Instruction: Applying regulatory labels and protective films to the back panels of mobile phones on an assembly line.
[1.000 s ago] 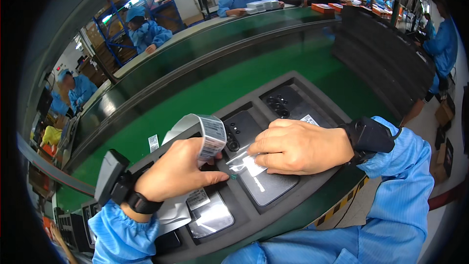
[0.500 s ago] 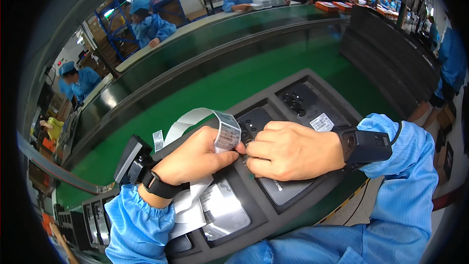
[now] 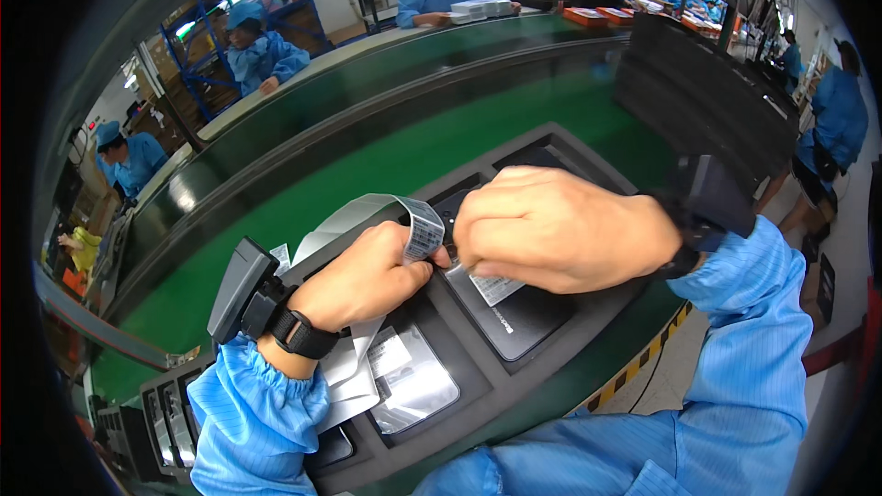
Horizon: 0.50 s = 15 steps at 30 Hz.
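Holding a curling strip of label backing paper (image 3: 367, 220), the left hand (image 3: 363, 280) is closing its fingers around the strip near its printed end, where a small barcode label (image 3: 424, 231) is standing up just beside the thumb. The right hand (image 3: 551, 230) is pressing in from the other side, its fingers curled tight and its fingertips meeting the left thumb at the label; its grip is closed, though whether it is pinching the label itself or only touching it cannot be told. Both hands are hovering over a dark moulded tray (image 3: 551, 349) lying on the green conveyor belt (image 3: 367, 174), the surface running across in front of the person. A flat black device (image 3: 519, 312) with a white sticker (image 3: 496, 287) is sitting in the tray pocket right beneath the right hand, and a silvery bagged part (image 3: 413, 386) is lying in the next pocket toward the left. A black wrist-worn unit (image 3: 241, 289) is strapped to the left wrist, and another black wrist unit (image 3: 707, 197) is sitting on the right. Other people in blue coats (image 3: 262, 50) are working well apart, beyond the belt.
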Available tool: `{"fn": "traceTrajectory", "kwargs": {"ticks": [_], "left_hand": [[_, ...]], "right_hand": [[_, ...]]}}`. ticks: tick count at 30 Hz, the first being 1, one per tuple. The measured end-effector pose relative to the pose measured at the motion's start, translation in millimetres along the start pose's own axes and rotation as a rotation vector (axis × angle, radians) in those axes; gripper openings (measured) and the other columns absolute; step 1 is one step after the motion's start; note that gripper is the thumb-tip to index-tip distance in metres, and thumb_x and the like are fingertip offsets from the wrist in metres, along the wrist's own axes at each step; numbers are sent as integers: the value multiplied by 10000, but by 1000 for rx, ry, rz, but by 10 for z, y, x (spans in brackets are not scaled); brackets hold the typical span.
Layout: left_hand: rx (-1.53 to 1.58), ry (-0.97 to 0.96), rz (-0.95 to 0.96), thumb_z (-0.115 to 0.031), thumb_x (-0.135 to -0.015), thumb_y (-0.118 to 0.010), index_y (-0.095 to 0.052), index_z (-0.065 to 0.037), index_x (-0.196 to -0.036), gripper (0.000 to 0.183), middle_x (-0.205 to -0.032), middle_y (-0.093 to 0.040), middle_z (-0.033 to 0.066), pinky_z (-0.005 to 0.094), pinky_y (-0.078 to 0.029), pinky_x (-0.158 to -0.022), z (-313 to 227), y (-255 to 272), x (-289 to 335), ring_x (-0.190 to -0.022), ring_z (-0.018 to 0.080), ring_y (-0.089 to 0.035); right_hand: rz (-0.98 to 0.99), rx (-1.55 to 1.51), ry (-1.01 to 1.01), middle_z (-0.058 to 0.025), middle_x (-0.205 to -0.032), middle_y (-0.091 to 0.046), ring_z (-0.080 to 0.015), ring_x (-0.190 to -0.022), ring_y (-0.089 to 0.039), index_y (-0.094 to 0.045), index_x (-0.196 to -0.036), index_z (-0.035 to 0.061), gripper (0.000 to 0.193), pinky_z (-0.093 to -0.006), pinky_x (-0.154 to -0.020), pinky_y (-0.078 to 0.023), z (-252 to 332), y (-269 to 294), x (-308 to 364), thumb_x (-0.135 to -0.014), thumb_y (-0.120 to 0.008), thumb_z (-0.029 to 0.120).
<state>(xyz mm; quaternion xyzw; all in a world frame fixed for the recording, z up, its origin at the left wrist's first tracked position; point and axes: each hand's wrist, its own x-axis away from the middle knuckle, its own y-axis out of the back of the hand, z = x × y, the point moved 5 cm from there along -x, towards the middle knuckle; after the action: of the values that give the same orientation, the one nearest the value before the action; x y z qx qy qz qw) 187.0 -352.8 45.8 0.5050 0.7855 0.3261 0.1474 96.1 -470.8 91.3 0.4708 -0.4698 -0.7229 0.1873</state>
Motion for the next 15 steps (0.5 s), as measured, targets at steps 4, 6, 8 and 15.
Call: {"fn": "traceTrajectory", "kwargs": {"ticks": [4,6,8,15], "left_hand": [[-5,12,-8,-24,-738,-494,-607,19,-926,224,-884,-616,169,350,-458,-808,6,-4,-9,-877,283,-594],[-18,-13,-15,-17,-734,-491,-607,22,-922,224,-880,-618,164,345,-458,-812,24,-14,-30,-873,282,-596],[-43,-40,-23,-17,-743,-502,-605,20,-924,211,-876,-620,157,343,-458,-808,20,-5,7,-869,280,-598],[194,75,-174,-132,-854,-571,-612,-73,-959,127,-695,-509,-53,196,-394,-483,-173,461,524,-552,38,-453]], "right_hand": [[315,43,-148,-70,-705,-507,-261,-639,-552,-521,-787,59,118,-358,-598,-454,284,23,220,-808,-595,149],[575,-110,-226,-144,-721,-575,-305,-692,-611,-527,-807,-2,160,-393,-584,-490,464,-18,322,-808,-596,142],[365,-138,-202,-147,-756,-590,-308,-707,-612,-552,-870,-6,175,-389,-602,-496,487,94,327,-819,-602,153],[286,-13,-103,-241,-1208,-519,-376,-1103,-514,-479,-1230,-29,512,-421,-909,-440,458,-261,496,-854,-611,293]]}}
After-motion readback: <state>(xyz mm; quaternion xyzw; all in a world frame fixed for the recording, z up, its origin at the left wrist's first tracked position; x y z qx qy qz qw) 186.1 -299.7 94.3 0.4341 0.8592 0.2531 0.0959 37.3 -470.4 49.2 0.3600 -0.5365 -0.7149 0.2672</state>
